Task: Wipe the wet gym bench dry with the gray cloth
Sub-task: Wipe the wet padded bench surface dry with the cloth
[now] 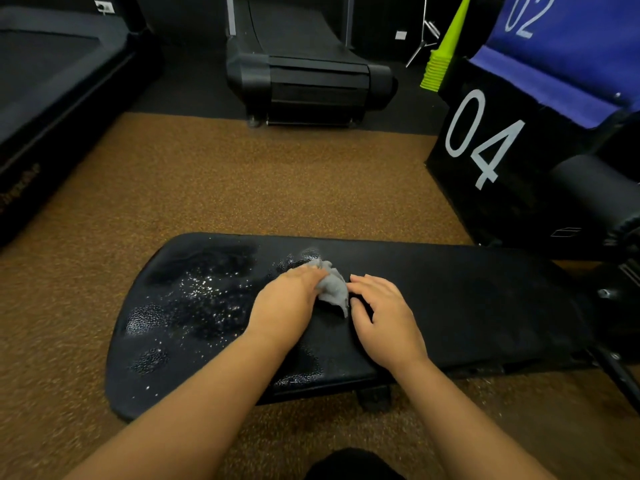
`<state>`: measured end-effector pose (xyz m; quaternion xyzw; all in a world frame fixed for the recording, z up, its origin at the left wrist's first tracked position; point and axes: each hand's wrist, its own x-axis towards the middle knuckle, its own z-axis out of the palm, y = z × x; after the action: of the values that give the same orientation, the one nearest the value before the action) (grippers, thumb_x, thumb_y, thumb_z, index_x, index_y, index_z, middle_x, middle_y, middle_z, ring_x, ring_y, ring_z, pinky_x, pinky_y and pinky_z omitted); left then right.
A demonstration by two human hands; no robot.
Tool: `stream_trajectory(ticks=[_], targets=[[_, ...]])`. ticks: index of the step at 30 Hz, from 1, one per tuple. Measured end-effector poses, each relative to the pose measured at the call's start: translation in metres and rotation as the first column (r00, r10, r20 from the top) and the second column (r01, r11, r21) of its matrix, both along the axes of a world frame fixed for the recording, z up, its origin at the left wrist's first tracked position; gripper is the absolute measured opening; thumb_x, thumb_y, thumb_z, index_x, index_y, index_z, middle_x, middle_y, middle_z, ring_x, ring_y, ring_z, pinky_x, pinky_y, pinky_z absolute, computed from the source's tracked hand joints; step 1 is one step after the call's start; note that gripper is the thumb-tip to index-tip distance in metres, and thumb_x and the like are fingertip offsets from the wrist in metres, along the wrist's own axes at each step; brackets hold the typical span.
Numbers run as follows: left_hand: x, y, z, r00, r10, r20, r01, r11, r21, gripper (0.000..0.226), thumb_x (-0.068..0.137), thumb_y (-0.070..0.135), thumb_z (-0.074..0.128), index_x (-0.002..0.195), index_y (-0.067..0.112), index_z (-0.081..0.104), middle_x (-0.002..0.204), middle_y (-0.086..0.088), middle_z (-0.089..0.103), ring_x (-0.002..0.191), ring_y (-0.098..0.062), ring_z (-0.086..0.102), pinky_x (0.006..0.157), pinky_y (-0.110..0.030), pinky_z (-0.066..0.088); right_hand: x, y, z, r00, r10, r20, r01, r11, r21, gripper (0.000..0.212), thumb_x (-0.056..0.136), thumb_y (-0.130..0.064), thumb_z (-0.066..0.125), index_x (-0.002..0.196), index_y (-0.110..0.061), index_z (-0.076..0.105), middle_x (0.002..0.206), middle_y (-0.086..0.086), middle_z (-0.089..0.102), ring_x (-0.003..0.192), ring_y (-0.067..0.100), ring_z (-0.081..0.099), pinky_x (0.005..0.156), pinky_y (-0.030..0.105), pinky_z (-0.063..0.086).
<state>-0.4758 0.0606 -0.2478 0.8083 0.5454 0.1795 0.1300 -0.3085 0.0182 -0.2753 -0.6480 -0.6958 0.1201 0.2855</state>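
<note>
Bench pad (450, 306): one; black, lying left to right across the near middle of the view, on a brown speckled floor (242, 185).
Gray cloth (332, 287): one; bunched up, resting on the pad near its middle, between the two hands.
Left hand (287, 306): palm down, fingers together, pressing on the cloth's left edge and touching it; clamped on it or merely laid over it, cannot tell.
Right hand (384, 317): palm down, fingers loosely spread, fingertips touching the cloth's right edge; flat on the pad, not closed on anything.
Wet zone (194, 306): left half of the pad, covered in glinting droplets and shiny patches, from the far edge to the near edge; a few drops also just beyond the cloth.
Dry-looking zone: right half of the pad, matte, no droplets visible.
Progress, as judged: roughly half done; right side appears finished, cloth sits at the boundary.
Remaining, as judged: entire left end, including the near left corner, yet to be wiped.
Count, hands: two, both bare.
Count, numbered boxes: two, stacked at far right; black one (491, 143) marked 04, blue one (561, 36) marked 02.
Count, treadmills: one (304, 71) clearly seen, far centre.
Count, yellow-green cones (446, 46): one stack; number within it too small to tell.
</note>
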Motion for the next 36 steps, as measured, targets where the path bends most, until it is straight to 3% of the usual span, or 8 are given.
stream_trajectory(ticks=[6,11,14,19,23,28,33,36], targets=[[-0.024,-0.008,-0.005,0.992,-0.117,-0.049,0.117,0.993,0.006,0.035,0.095,0.025,0.045,0.128,0.033,0.054,0.132,0.003,0.058,0.118,-0.022,0.057,0.09,-0.033,0.05,0.0,-0.001,0.002,1.0,0.007,-0.005,-0.007,1.0,0.001,0.03,0.093,-0.02,0.053,0.12,-0.029,0.063,0.128,-0.015,0.057,0.129,0.0,0.037,0.104,0.01,0.022],[-0.003,0.025,0.011,0.995,-0.023,-0.094,0.018,0.998,-0.058,0.035,0.098,0.026,0.042,0.133,0.031,0.048,0.133,0.001,0.055,0.119,-0.02,0.053,0.093,-0.03,0.039,0.0,0.0,0.002,1.0,-0.002,-0.011,0.001,1.0,-0.005,0.03,0.093,-0.022,0.053,0.119,-0.032,0.063,0.127,-0.019,0.055,0.127,-0.006,0.033,0.1,0.001,0.014],[0.001,0.027,0.008,0.997,0.009,-0.074,-0.011,0.999,-0.036,0.034,0.097,0.026,0.044,0.13,0.035,0.051,0.119,-0.003,0.064,0.106,-0.024,0.06,0.083,-0.032,0.043,0.0,0.0,0.002,1.0,-0.007,-0.025,0.007,1.0,-0.004,0.029,0.092,-0.022,0.053,0.119,-0.032,0.062,0.126,-0.02,0.055,0.126,-0.008,0.032,0.101,0.004,0.017],[-0.023,0.014,0.002,0.996,-0.089,-0.01,0.088,0.995,-0.054,0.035,0.093,0.028,0.047,0.126,0.035,0.057,0.122,0.001,0.065,0.111,-0.024,0.061,0.088,-0.034,0.049,0.0,0.001,0.001,1.0,-0.007,-0.021,0.007,1.0,-0.007,0.029,0.092,-0.022,0.054,0.118,-0.031,0.063,0.127,-0.02,0.056,0.128,-0.005,0.034,0.103,0.009,0.021],[-0.005,0.038,0.009,0.991,-0.049,-0.127,0.042,0.997,-0.06,0.036,0.097,0.026,0.043,0.132,0.03,0.047,0.134,0.003,0.055,0.12,-0.021,0.053,0.091,-0.03,0.041,0.0,0.001,0.002,1.0,-0.005,-0.028,0.005,1.0,-0.005,0.029,0.092,-0.022,0.054,0.117,-0.033,0.064,0.125,-0.022,0.055,0.127,-0.007,0.033,0.101,0.002,0.015],[0.006,0.046,0.005,0.99,0.021,-0.142,-0.024,0.999,-0.023,0.03,0.097,0.027,0.04,0.125,0.028,0.052,0.119,-0.003,0.063,0.106,-0.027,0.058,0.081,-0.036,0.044,0.0,0.001,0.002,1.0,-0.004,-0.025,0.004,1.0,0.004,0.029,0.091,-0.021,0.055,0.116,-0.032,0.065,0.125,-0.021,0.056,0.125,-0.009,0.033,0.101,0.001,0.015],[-0.016,0.033,0.003,0.983,-0.088,-0.161,0.089,0.996,0.0,0.04,0.095,0.021,0.043,0.133,0.035,0.045,0.138,0.005,0.051,0.12,-0.02,0.053,0.09,-0.032,0.043,0.0,0.001,0.002,1.0,-0.005,-0.029,0.005,1.0,0.005,0.028,0.09,-0.022,0.056,0.115,-0.033,0.065,0.124,-0.022,0.056,0.126,-0.009,0.033,0.101,0.001,0.015],[-0.018,0.057,0.004,0.984,-0.04,-0.174,0.046,0.999,0.03,0.04,0.094,0.017,0.044,0.131,0.032,0.048,0.136,0.003,0.053,0.119,-0.022,0.053,0.091,-0.033,0.042,0.0,0.001,0.003,0.999,-0.006,-0.039,0.006,1.0,0.005,0.028,0.09,-0.021,0.056,0.113,-0.033,0.066,0.123,-0.023,0.056,0.125,-0.01,0.034,0.1,0.0,0.016]])
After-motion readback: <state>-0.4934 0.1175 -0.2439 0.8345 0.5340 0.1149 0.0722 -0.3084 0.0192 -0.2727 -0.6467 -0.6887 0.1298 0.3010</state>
